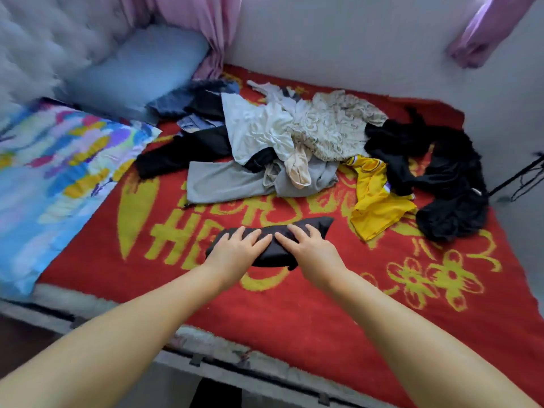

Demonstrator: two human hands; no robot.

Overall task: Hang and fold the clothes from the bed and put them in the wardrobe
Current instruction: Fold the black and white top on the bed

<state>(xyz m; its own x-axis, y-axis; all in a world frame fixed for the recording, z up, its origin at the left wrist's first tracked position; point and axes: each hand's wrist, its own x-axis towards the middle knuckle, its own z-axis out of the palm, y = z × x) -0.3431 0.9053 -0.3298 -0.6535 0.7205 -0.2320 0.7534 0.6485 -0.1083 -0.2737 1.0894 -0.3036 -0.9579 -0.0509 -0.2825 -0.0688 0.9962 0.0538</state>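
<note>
Both hands lie flat, fingers straight, side by side on a folded black garment (306, 228) near the bed's (294, 304) front edge: left hand (235, 248), right hand (309, 248). Unfolded clothes (279, 136) are heaped farther back.

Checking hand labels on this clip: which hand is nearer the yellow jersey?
Right. The right hand presses the folded black garment on its jersey-facing side; the yellow jersey lies beyond it, apart. The left hand presses the garment's opposite side.
</note>
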